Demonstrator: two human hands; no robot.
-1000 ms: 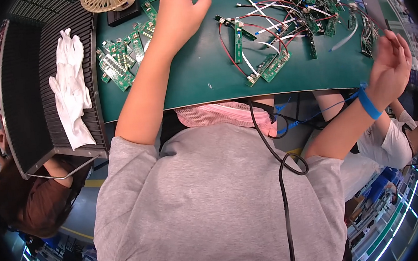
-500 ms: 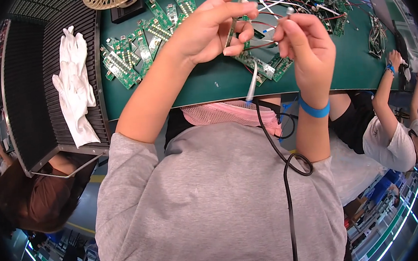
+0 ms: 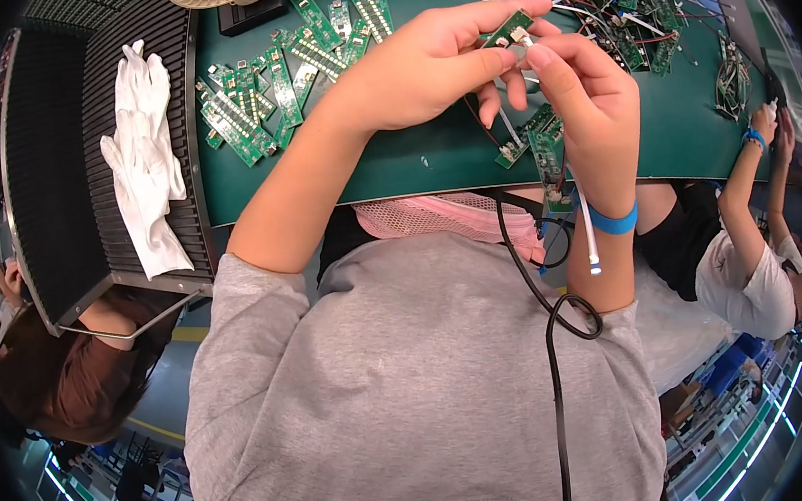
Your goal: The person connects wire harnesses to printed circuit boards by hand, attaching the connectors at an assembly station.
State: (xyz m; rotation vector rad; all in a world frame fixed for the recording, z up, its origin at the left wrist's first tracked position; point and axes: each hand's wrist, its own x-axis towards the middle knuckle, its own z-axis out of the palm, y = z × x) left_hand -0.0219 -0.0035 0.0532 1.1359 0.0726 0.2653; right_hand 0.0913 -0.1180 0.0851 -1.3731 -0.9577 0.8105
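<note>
My left hand is closed on a small green circuit board, thumb below and fingers behind it. My right hand comes in from the right with thumb and forefinger pinched on a small white wire connector at the board's lower edge. The fingers partly hide this connector. Below the hands hang more green boards, joined by wires. A white flat cable dangles past my right wrist, which wears a blue band.
Loose green boards lie on the green table at left. A tangle of wired boards lies at far right, a wire bundle beyond. White gloves rest on a black ribbed rack. A black cable crosses my front.
My hands have come together, the right moving left to the board. The held board has turned to show its face. The joined boards and the white flat cable now hang lower.
</note>
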